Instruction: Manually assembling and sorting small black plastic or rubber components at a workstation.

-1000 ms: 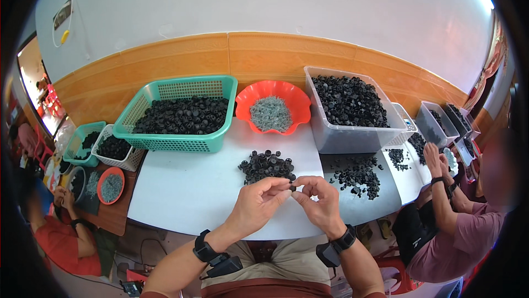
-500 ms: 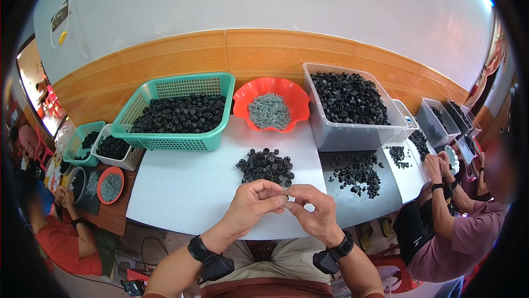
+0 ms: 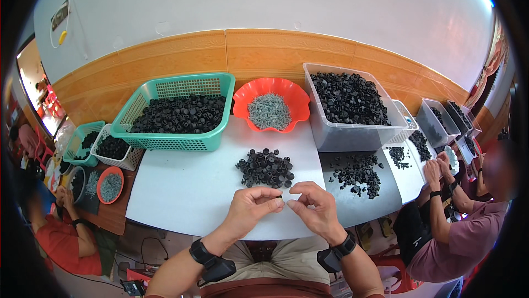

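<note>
My left hand [image 3: 250, 210] pinches a small black plastic cap [image 3: 279, 198] between thumb and fingertips, above the white tabletop's front edge. Just to its right, my right hand [image 3: 315, 210] has its thumb and forefinger apart, and I see nothing between them. Beyond both hands lies a loose pile of black caps [image 3: 264, 167]. Farther back stands a wavy-rimmed red bowl [image 3: 242, 98] with thin grey metal pieces [image 3: 269, 112], perhaps screws, inside.
A green basket [image 3: 204, 142] of black caps stands back left; a clear plastic bin [image 3: 352, 139] of black parts, back right. Small black parts [image 3: 358, 174] lie on a dark board at right. Co-workers sit on both sides, a red sleeve [image 3: 66, 248] left and a mauve shirt [image 3: 452, 243] right.
My right hand has drawn slightly away from my left, and its fingertips have parted. The black cap stays in my left hand, now more visible.
</note>
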A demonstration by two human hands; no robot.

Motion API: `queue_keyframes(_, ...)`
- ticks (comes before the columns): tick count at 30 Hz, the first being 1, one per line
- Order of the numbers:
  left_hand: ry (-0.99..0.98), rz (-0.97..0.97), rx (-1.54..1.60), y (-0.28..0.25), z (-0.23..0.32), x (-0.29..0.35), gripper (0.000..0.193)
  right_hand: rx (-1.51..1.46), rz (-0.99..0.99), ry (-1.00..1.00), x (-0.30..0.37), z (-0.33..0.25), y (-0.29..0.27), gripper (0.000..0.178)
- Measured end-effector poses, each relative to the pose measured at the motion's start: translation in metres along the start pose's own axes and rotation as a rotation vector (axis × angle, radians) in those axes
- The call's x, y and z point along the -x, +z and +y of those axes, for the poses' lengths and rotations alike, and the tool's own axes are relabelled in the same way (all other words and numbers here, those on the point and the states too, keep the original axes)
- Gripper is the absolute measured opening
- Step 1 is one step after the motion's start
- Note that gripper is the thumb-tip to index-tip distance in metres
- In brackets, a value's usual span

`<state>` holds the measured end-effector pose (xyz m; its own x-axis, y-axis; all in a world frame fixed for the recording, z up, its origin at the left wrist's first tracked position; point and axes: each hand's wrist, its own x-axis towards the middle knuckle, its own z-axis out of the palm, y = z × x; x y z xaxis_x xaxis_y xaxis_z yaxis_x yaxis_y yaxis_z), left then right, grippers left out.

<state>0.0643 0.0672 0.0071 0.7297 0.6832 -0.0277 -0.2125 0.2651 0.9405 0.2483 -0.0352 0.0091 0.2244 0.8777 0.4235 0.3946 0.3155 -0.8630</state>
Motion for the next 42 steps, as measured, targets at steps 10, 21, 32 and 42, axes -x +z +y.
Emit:
queue_keyframes(10,0.059,-0.003,-0.102,-0.001,-0.010,0.002,0.026,-0.010,0.010,0.088,0.001,0.003,0.000,0.023)
queue_keyframes(21,0.090,0.023,-0.138,0.003,-0.008,0.005,0.024,-0.067,0.017,0.108,0.002,0.000,0.000,0.019)
queue_keyframes(32,0.100,0.019,-0.185,0.004,-0.008,0.010,0.016,0.217,0.184,-0.041,0.004,0.008,-0.040,0.017)
queue_keyframes(42,0.170,0.012,-0.301,0.006,-0.011,0.010,0.016,0.416,0.196,-0.069,-0.034,-0.022,-0.089,0.013)
